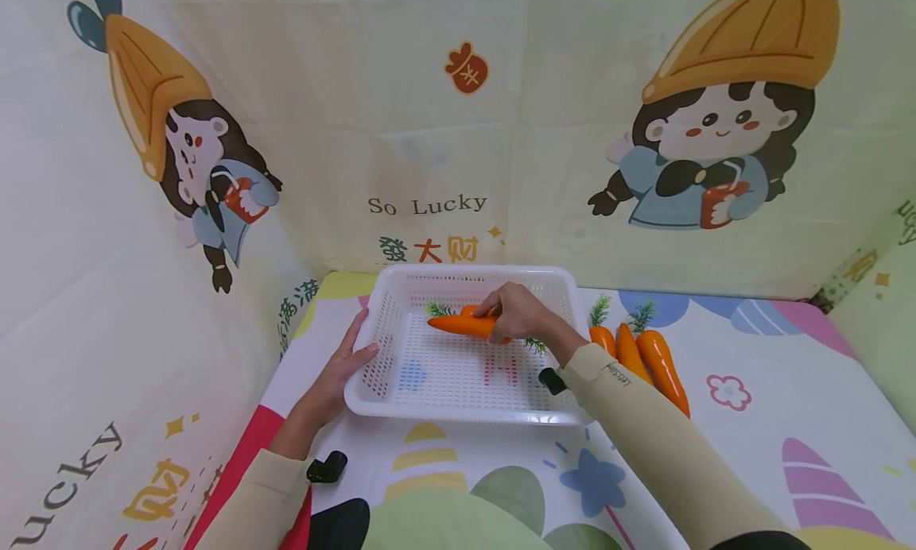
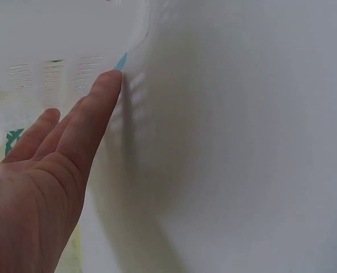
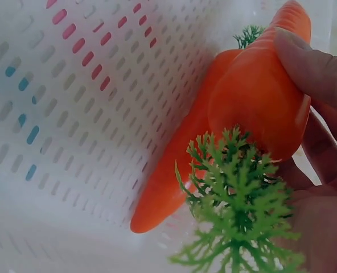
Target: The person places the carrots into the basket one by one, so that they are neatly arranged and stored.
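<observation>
A white plastic basket (image 1: 465, 416) with slotted walls and floor stands on the table. My right hand (image 1: 521, 311) reaches inside and grips an orange toy carrot (image 3: 259, 102), thumb on one side and fingers on the other. The carrot's tip points left in the head view, and its green leafy top (image 3: 237, 205) hangs toward the wrist. Beneath it, a second toy carrot (image 3: 168, 182) lies on the basket floor, partly hidden. At the basket's left side rests my left hand (image 1: 336, 379), its fingers (image 2: 100, 108) straight along the outer wall.
Right of the basket, several toy carrots (image 1: 660, 363) with green tops lie side by side, partly behind the right sleeve (image 1: 644, 423). A patterned cloth covers the table (image 1: 758, 359). Printed cloth walls (image 1: 558, 176) rise behind and at both sides.
</observation>
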`<state>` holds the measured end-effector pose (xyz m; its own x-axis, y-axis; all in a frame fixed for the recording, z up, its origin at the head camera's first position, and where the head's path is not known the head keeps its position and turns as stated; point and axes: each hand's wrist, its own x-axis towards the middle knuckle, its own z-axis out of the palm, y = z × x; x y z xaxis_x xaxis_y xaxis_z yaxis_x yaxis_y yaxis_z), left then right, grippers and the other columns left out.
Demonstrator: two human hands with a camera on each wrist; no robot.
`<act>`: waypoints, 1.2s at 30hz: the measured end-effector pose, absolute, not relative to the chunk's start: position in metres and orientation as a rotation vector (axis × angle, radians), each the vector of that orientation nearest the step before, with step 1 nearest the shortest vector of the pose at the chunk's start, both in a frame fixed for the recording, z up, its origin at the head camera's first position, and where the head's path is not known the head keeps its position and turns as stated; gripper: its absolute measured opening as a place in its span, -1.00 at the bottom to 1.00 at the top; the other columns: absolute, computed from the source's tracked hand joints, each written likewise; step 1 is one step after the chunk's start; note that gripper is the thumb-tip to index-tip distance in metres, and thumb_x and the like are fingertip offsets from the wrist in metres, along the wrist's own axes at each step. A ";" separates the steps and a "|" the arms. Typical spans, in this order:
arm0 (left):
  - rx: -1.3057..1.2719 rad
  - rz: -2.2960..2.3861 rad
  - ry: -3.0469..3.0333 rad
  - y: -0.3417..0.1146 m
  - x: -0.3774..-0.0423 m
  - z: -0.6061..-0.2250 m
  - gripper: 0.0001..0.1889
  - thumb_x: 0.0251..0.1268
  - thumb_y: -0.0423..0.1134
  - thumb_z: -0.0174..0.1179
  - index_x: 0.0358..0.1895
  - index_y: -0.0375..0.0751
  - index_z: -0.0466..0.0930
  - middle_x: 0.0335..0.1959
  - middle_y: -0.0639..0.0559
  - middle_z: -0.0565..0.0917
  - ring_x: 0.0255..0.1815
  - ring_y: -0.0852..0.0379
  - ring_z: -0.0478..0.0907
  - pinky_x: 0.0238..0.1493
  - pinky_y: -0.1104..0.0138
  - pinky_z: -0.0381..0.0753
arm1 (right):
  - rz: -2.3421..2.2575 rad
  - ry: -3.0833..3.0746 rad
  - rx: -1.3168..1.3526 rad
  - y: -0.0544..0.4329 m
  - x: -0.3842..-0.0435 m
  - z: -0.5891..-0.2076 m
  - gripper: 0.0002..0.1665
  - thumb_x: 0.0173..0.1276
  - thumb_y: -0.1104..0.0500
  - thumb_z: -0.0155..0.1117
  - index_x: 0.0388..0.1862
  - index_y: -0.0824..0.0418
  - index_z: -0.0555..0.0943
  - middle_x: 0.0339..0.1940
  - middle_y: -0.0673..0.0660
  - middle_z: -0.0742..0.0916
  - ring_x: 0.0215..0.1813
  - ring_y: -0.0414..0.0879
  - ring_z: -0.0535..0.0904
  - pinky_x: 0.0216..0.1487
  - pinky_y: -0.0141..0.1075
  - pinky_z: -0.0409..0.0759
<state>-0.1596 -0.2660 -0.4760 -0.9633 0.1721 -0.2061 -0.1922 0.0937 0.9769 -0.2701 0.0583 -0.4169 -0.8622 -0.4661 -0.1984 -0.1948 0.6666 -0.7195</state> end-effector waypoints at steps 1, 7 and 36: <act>-0.021 1.951 2.105 -0.266 -0.160 -0.476 -0.21 0.59 0.01 0.07 0.61 0.74 -0.22 0.69 0.02 0.19 0.48 -0.31 0.48 0.26 -0.02 0.70 | -1.028 2.519 -0.517 0.058 -0.270 -0.418 -0.47 0.00 0.42 0.60 0.02 0.16 0.83 0.06 0.15 0.83 0.01 0.05 0.68 0.03 -0.21 0.78; -0.015 1.951 2.098 -0.267 -0.160 -0.477 -0.21 0.60 0.01 0.06 0.62 0.73 -0.22 0.68 0.00 0.20 0.46 -0.32 0.49 0.26 -0.01 0.71 | -1.048 2.522 -0.474 0.057 -0.271 -0.420 -0.47 -0.01 0.43 0.60 0.01 0.17 0.83 0.03 0.17 0.83 -0.01 0.07 0.69 -0.01 -0.22 0.79; -0.011 1.945 2.105 -0.268 -0.161 -0.478 -0.21 0.59 0.04 0.07 0.61 0.74 -0.21 0.68 0.00 0.20 0.41 -0.30 0.54 0.21 0.01 0.73 | -0.963 2.562 -0.471 0.053 -0.277 -0.429 -0.53 0.00 0.37 0.65 -0.03 0.22 0.83 -0.08 0.18 0.84 -0.09 0.02 0.67 -0.08 -0.28 0.78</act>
<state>-0.1607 -0.2677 -0.4778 -0.9622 0.1791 -0.2050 -0.1902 0.0965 0.9770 -0.2768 0.0529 -0.4290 -0.8788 -0.4260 -0.2150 -0.1790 0.7120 -0.6789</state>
